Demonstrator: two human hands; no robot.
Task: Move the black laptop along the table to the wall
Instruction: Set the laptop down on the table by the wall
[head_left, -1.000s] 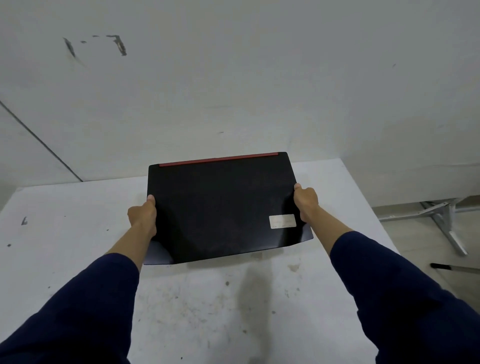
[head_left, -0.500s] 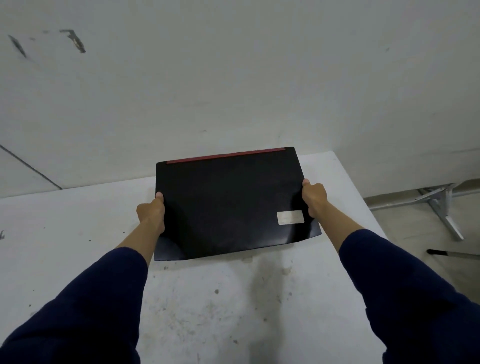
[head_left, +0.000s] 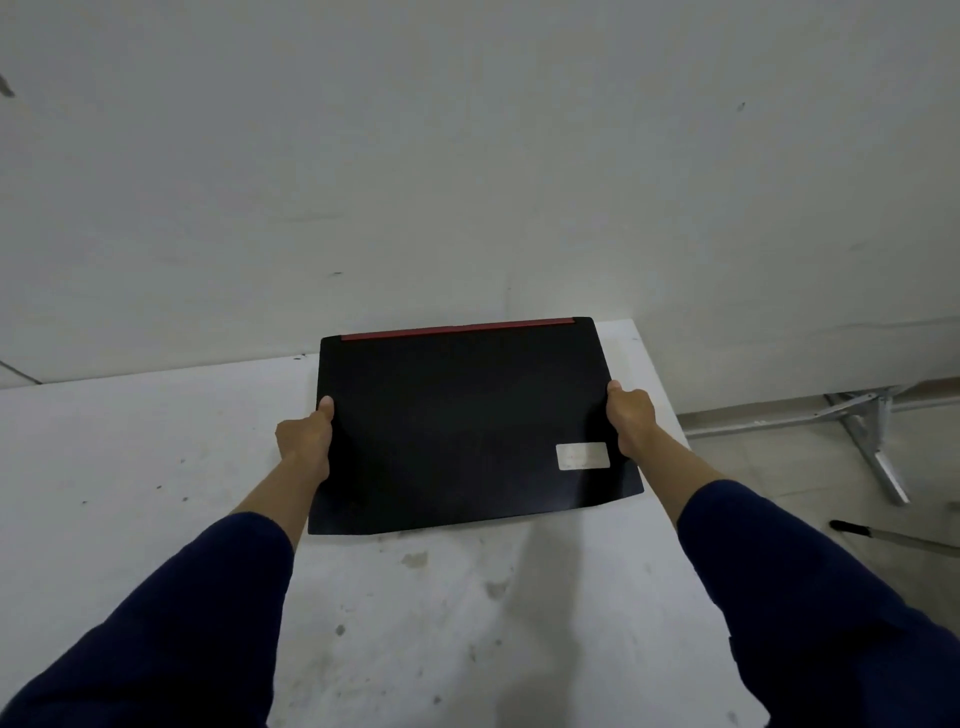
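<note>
Since a moment ago my black laptop (head_left: 462, 426) has travelled closer to the wall (head_left: 467, 182), between my left hand (head_left: 304, 441) and right hand (head_left: 628, 415), both clamped on its side edges above the tabletop (head_left: 130, 467). I should push evenly, keeping it square.

A grey metal stand (head_left: 867, 431) lies on the tiled floor (head_left: 779, 457), its legs splayed. Nearer than the stand, a thin rod with a black tip (head_left: 893, 534) rests flat on the same floor.
</note>
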